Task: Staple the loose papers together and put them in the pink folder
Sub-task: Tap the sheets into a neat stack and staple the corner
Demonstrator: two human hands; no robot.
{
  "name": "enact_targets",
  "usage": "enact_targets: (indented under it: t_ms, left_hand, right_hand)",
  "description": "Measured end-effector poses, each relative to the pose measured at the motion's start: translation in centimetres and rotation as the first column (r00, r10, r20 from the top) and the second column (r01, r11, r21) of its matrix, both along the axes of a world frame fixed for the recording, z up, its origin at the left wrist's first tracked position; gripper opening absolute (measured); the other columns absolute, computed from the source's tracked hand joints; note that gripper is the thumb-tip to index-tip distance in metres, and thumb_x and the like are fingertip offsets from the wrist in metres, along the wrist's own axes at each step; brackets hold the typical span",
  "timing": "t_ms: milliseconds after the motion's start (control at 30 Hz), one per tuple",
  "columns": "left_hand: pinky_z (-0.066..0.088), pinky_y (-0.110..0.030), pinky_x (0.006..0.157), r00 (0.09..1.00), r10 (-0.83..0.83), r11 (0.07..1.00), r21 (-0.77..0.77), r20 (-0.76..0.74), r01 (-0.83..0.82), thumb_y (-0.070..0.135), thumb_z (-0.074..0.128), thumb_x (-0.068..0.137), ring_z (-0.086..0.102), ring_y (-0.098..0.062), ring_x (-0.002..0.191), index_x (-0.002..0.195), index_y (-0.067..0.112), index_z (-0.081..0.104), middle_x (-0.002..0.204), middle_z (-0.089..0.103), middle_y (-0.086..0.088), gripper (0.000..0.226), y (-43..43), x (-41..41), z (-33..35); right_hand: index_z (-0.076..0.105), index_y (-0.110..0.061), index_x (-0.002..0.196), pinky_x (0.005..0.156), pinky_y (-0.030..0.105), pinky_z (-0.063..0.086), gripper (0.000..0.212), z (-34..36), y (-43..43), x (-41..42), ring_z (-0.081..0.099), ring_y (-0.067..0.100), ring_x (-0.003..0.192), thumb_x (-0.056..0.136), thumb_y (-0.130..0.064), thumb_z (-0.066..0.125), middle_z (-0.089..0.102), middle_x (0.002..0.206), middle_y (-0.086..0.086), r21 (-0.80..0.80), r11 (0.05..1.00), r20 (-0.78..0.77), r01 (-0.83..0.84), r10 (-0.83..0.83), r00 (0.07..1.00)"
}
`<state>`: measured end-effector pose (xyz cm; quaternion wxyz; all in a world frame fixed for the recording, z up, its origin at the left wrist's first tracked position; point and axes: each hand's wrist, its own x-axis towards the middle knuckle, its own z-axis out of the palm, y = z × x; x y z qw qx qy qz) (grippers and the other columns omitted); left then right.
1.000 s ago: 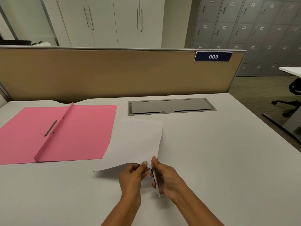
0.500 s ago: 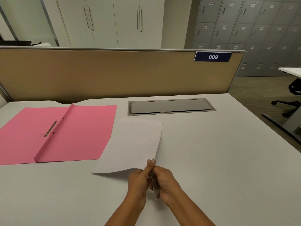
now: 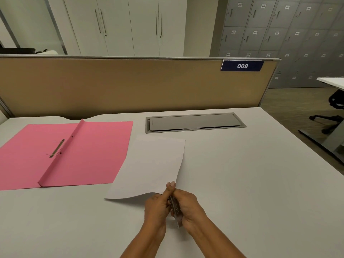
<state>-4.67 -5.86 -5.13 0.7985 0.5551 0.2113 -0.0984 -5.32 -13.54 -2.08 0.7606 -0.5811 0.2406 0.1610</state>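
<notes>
White papers point(image 3: 150, 168) lie on the desk with their near right corner lifted. My left hand point(image 3: 157, 207) pinches that corner, thumb on top. Pressed against it, my right hand point(image 3: 188, 207) grips a small metal stapler point(image 3: 176, 211) whose jaw end is at the same corner; both hands squeeze together around it. An open pink folder point(image 3: 87, 151) lies flat to the left of the papers, its metal fastener point(image 3: 56, 148) beside the spine fold.
A grey cable hatch point(image 3: 193, 122) is set into the white desk point(image 3: 251, 183) behind the papers. A tan partition point(image 3: 130, 84) bounds the far edge. The desk's right edge drops to the floor, where an office chair point(image 3: 333, 112) stands.
My two hands have closed together over the stapler at the paper's corner; the left thumb now lies on top. The lifted paper edge has sunk slightly.
</notes>
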Motion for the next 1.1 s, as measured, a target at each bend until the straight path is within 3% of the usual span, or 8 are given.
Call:
enact_targets:
  t_ms: [667,767,933,1100]
  left_hand:
    - [0.041,-0.031,0.058,0.999,0.034,0.998,-0.046,-0.017,-0.034,0.048,0.077,0.038,0.052,-0.028,0.073,0.067,0.009,0.047,0.079,0.053,-0.019,0.057,-0.2,-0.1,0.6]
    - [0.041,-0.031,0.058,0.999,0.044,0.998,-0.040,-0.022,-0.045,0.044,0.075,0.044,0.052,-0.027,0.069,0.062,0.009,0.045,0.075,0.051,-0.019,0.049,-0.3,-0.1,0.7]
    - [0.040,-0.030,0.057,0.999,0.018,0.999,-0.048,-0.042,-0.020,0.050,0.077,0.038,0.049,-0.022,0.056,0.063,0.010,0.046,0.055,0.047,-0.009,0.056,-0.4,-0.2,1.0]
    - [0.052,-0.034,0.073,0.995,-0.015,0.985,-0.171,-0.102,-0.003,0.054,0.063,0.067,0.064,-0.026,0.079,0.081,-0.002,0.057,0.078,0.061,-0.016,0.058,0.1,0.0,1.8]
  right_hand:
    - [0.060,-0.015,0.058,0.048,0.020,0.036,0.032,0.2,0.2,-0.1,0.041,0.012,0.052,0.083,-0.033,0.064,0.048,0.055,0.004,-0.019,1.000,0.038,-0.006,0.007,0.999]
    - [0.063,-0.013,0.063,0.049,0.020,0.037,0.028,0.1,0.2,-0.2,0.044,0.014,0.055,0.083,-0.034,0.064,0.051,0.059,0.006,-0.005,1.000,0.034,-0.006,0.006,0.999]
    - [0.065,-0.013,0.064,0.052,0.023,0.040,0.028,-0.1,0.0,0.0,0.048,0.014,0.055,0.081,-0.035,0.066,0.055,0.059,0.005,0.047,0.999,0.017,-0.018,0.017,1.000]
    - [0.069,-0.009,0.068,0.057,0.026,0.047,0.029,0.1,-0.7,0.3,0.059,0.015,0.057,0.079,-0.036,0.068,0.066,0.058,0.005,0.127,0.990,-0.023,-0.054,0.057,0.998]
